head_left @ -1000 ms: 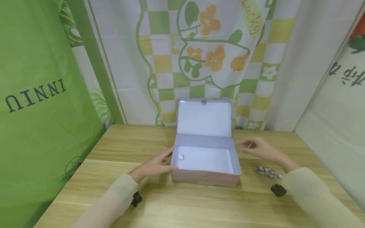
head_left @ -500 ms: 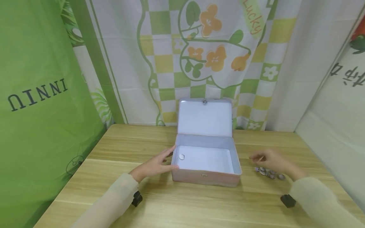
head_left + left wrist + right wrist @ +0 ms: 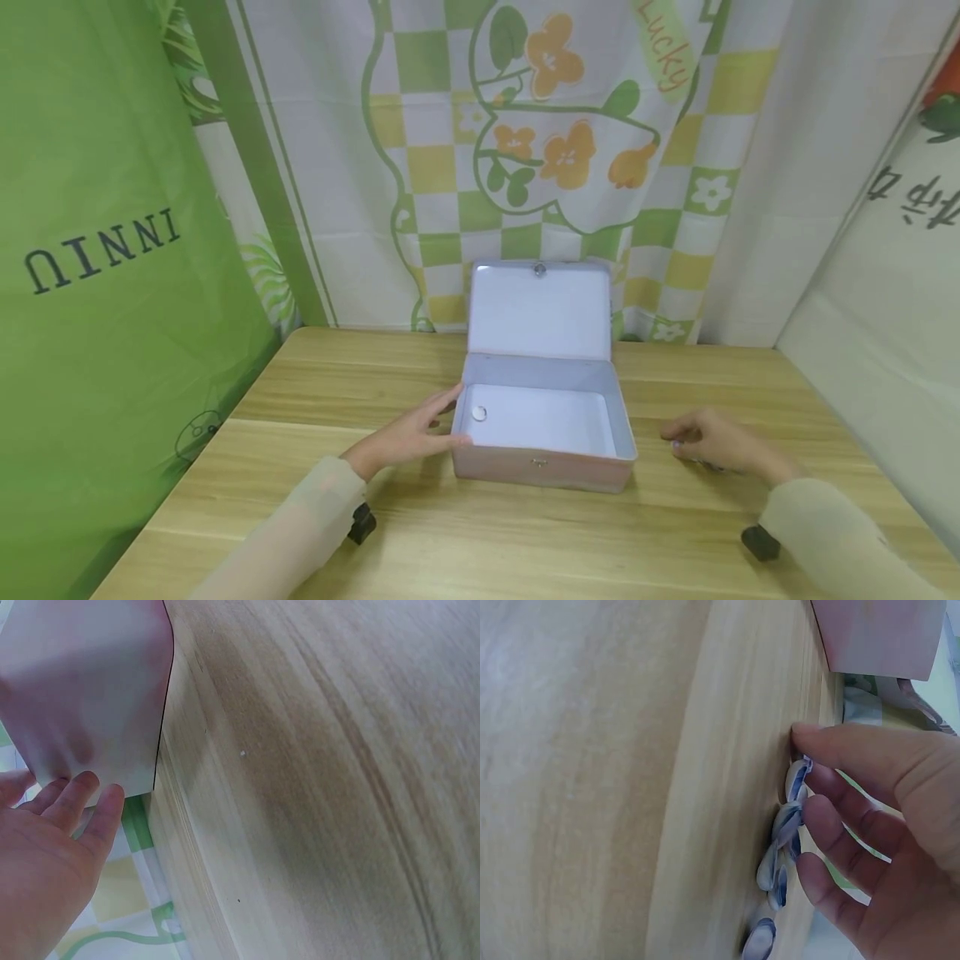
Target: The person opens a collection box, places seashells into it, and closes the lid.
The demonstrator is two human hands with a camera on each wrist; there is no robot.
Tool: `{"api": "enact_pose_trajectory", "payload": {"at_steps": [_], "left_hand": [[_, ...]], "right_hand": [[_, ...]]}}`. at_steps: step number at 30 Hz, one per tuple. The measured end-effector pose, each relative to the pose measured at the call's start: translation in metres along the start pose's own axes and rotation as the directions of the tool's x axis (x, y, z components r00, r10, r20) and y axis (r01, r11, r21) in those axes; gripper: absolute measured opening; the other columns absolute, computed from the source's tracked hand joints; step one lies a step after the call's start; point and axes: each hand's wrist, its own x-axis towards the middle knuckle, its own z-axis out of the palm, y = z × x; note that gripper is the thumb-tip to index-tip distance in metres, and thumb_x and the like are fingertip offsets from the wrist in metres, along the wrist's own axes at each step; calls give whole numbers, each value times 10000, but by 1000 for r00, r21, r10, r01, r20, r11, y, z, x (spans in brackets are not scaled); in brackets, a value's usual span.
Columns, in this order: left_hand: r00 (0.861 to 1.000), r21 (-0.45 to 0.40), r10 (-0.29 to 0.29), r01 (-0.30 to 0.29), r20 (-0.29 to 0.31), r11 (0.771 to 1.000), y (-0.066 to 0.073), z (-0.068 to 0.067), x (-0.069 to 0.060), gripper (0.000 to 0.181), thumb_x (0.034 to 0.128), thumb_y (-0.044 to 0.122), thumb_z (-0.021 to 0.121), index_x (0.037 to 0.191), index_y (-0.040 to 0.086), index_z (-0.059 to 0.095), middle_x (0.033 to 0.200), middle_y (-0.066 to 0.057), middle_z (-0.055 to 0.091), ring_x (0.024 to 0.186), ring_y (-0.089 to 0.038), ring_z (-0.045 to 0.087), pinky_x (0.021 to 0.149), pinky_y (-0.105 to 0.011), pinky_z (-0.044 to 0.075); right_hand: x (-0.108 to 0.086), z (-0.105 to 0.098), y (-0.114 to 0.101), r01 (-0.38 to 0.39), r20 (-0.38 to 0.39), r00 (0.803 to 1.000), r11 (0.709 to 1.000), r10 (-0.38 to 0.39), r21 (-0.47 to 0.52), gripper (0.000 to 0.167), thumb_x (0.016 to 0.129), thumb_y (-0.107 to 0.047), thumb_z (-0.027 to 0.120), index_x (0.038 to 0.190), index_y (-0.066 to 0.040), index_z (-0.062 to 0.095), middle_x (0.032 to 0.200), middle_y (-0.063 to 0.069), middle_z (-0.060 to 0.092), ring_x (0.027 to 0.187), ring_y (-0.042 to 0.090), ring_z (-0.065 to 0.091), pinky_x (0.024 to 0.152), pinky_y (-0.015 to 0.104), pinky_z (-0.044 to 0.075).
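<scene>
In the head view a hinged box (image 3: 543, 473), pinkish outside and pale inside, stands with its lid (image 3: 540, 312) raised. One small shell (image 3: 479, 413) lies inside, near the left wall. My left hand (image 3: 408, 433) rests against the box's left side with fingers spread; the left wrist view shows its fingertips at the box wall (image 3: 90, 712). Right of the box, my right hand (image 3: 712, 442) is down over a small heap of shells (image 3: 780, 832). Its thumb and index finger are on either side of the endmost shell (image 3: 796, 780), not visibly pinching it. The hand partly hides the heap.
Both hands work on a wooden table (image 3: 300, 508). A patterned curtain (image 3: 435, 192) hangs behind the raised lid. Green cloth (image 3: 112, 350) borders the left side, and a white cloth (image 3: 885, 333) borders the right.
My right hand has moved from beside the box, right and down the frame, to the shells and now covers most of them. The left hand and the box stay put.
</scene>
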Motion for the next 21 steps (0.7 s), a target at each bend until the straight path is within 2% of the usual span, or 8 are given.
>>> {"api": "enact_pose_trajectory", "payload": {"at_steps": [6, 12, 18, 21], "left_hand": [[1000, 4, -3, 3, 0, 1000, 1, -1, 0, 931, 941, 468, 687, 1625, 234, 101, 1662, -37, 110, 1482, -232, 235, 1164, -459, 300], [1000, -1, -11, 11, 4, 1000, 1, -1, 0, 929, 941, 468, 686, 1626, 243, 100, 1662, -30, 110, 1483, -226, 233, 1167, -459, 296], [1000, -9, -15, 15, 10, 1000, 2, -1, -1, 933, 942, 463, 688, 1626, 238, 95, 1662, -30, 104, 1485, -229, 225, 1169, -464, 290], [1000, -6, -18, 18, 11, 1000, 3, -1, -1, 935, 941, 465, 688, 1626, 234, 94, 1663, -31, 103, 1486, -229, 223, 1170, -461, 288]], "right_hand": [[0, 1, 2, -8, -13, 1000, 1000, 8, 4, 244, 906, -120, 737, 1112, 10, 722, 1067, 145, 719, 847, 185, 631, 662, 279, 536], [-1, 2, 2, -5, -37, 999, 1000, 4, -23, 215, 908, -138, 740, 1087, -19, 737, 1057, 122, 725, 881, 178, 637, 691, 281, 537], [-3, -3, -5, -43, -36, 998, 998, 44, 49, 264, 921, -123, 717, 1138, 25, 707, 971, 81, 708, 681, 171, 620, 542, 296, 536], [-2, -9, -12, -14, -44, 999, 999, 16, 48, 281, 934, -110, 695, 1162, 54, 689, 969, 83, 693, 622, 183, 618, 512, 307, 537]]}}
